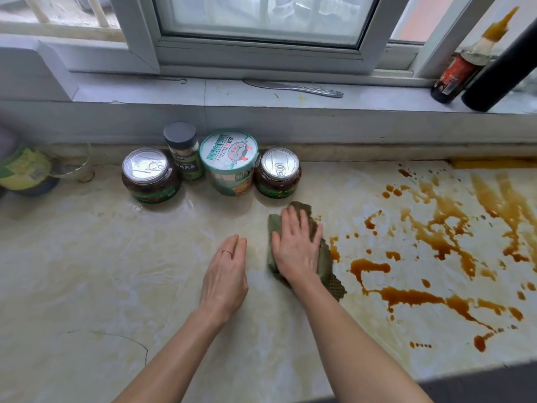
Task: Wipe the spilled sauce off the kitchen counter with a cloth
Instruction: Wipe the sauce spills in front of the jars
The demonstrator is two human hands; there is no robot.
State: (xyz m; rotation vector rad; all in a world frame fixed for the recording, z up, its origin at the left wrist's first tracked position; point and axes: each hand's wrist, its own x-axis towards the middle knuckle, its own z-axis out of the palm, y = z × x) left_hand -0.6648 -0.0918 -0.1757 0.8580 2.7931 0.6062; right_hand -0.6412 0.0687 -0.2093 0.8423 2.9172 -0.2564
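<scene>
Head view of the counter (pixel 116 271). The right hand (pixel 296 245) lies flat on a green, textured cloth (pixel 327 266), fingers straight and slightly spread, the palm pressing it down; nothing is curled round the fabric. The cloth sits near the middle of the counter, about halfway between the back and front edges. Its right border touches the nearest drops of the brown sauce spill (pixel 412 296), which spreads in pools and streaks from there toward the counter's right end. The left hand (pixel 226 274), wearing a ring, is just beside the cloth on its left and not touching it. Its fingers are straight and held together, gripping nothing; whether it rests on the surface cannot be told. Along the back edge stand a left jar (pixel 148 175), a spice bottle (pixel 183 152), a paper tub (pixel 229 161) and a right jar (pixel 279 173), close together. On the window sill behind lie a knife (pixel 293 87) and, toward the right, a dark sauce bottle (pixel 456 74).
</scene>
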